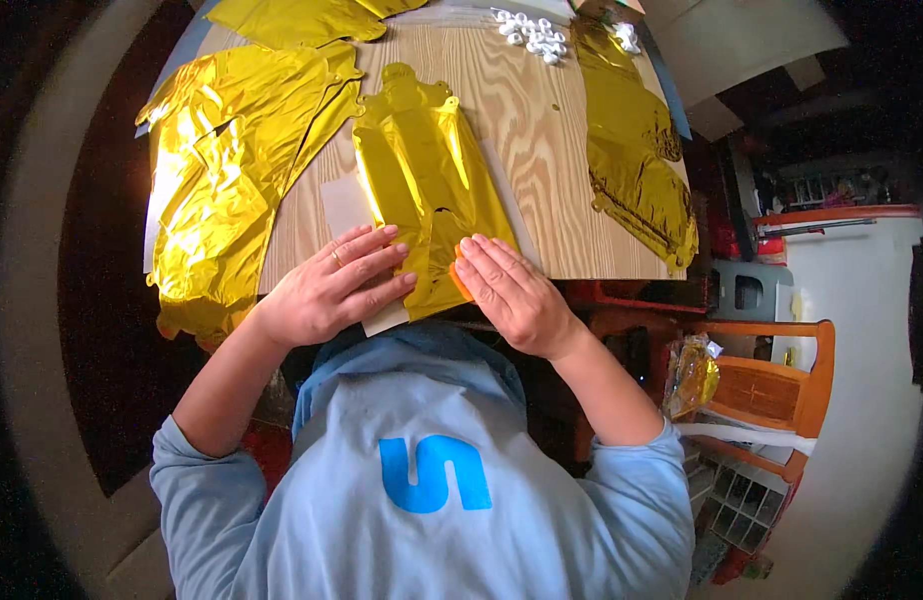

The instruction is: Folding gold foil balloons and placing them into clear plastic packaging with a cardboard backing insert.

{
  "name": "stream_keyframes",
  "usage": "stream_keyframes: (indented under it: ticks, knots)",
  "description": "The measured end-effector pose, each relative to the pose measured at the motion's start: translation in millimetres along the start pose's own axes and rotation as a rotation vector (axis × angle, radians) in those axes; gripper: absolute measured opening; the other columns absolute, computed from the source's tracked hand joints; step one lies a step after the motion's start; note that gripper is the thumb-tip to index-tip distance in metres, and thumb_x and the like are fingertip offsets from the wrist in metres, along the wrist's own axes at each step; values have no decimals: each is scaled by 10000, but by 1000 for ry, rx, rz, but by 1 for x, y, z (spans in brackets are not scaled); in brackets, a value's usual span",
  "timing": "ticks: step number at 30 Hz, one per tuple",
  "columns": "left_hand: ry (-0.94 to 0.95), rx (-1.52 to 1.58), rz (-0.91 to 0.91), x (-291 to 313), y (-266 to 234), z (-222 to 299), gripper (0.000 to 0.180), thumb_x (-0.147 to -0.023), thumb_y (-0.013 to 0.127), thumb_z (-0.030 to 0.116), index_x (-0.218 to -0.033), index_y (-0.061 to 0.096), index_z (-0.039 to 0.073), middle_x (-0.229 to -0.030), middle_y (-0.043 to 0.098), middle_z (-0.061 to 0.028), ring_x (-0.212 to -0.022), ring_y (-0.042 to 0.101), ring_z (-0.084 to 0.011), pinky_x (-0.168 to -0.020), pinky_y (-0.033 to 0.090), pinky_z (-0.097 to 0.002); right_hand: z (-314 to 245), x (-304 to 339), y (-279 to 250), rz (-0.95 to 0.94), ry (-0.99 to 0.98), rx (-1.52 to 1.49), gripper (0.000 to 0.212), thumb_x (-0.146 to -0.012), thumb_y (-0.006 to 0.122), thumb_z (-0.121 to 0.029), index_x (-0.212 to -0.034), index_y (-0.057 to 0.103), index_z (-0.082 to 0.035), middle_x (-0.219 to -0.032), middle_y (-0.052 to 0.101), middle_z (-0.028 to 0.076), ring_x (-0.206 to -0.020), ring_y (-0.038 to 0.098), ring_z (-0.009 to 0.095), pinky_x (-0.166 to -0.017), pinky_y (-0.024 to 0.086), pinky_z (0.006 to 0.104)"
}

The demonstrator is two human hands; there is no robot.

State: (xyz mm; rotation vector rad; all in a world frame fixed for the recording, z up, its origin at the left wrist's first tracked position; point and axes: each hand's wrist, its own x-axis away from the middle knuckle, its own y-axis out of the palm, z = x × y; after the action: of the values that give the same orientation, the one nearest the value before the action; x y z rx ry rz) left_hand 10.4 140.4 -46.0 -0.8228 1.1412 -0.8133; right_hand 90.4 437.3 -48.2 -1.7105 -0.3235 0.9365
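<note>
Flat, deflated gold foil balloon (432, 180), crinkled, lying lengthwise on the wooden table (542, 130), near end at its front edge, small orange piece (461, 283), possibly a valve tab, beside that end

One package is visible: a crinkled transparent plastic bag with gold foil contents (692, 372), resting on the seat of the orange wooden chair (772, 385), off the right edge of the light wooden table (522, 110). A flat package corner in orange and green (607, 6) lies at the far edge of the table, cut off by the frame. No labels, signs or screens are discernible.
</note>
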Motion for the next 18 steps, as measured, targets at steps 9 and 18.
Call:
stream_keyframes:
  ticks: [9, 18]
  knots:
    - [-27, 70, 49, -3, 0, 1, 443, -901, 584, 113, -1339, 593, 47, -1344, 564, -195, -1316, 516, -405, -1126, 392, -528, -2, 0, 8, 157, 17, 175, 329, -950, 582, -123, -1226, 633, 47, -1269, 640, 222, -1191, 624, 345, -1046, 495, 447]
    - [-120, -199, 152, -42, -9, 22, 446, -866, 694, 311, -1252, 659, 90, -1327, 592, -127, -1308, 521, -358, -1104, 394, -556, 3, -10, 1, 158, 106, 325, 293, -925, 567, -109, -1138, 653, 73, -1162, 670, 248, -1097, 662, 356, -979, 533, 440]
